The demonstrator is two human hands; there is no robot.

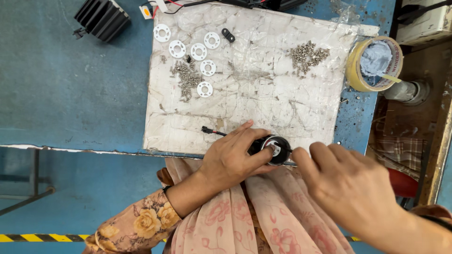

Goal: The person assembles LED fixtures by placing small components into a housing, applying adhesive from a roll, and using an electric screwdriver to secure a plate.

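My left hand (231, 157) grips a small black cylindrical motor (274, 148) at the near edge of a white plastic-covered board (254, 101). A short wire with a black connector (207, 130) trails from the motor onto the board. My right hand (346, 181) comes in from the right with its fingers pinched together against the motor's round white-faced end. A thin dark tool tip seems to show between those fingers, but I cannot make it out clearly.
Several white plastic rings (197, 51) and a pile of small screws (186, 77) lie at the board's top left. Another screw pile (307, 55) lies top right. A tape roll (372, 63) holding pale paste stands at the right. A black heat sink (101, 18) sits far left.
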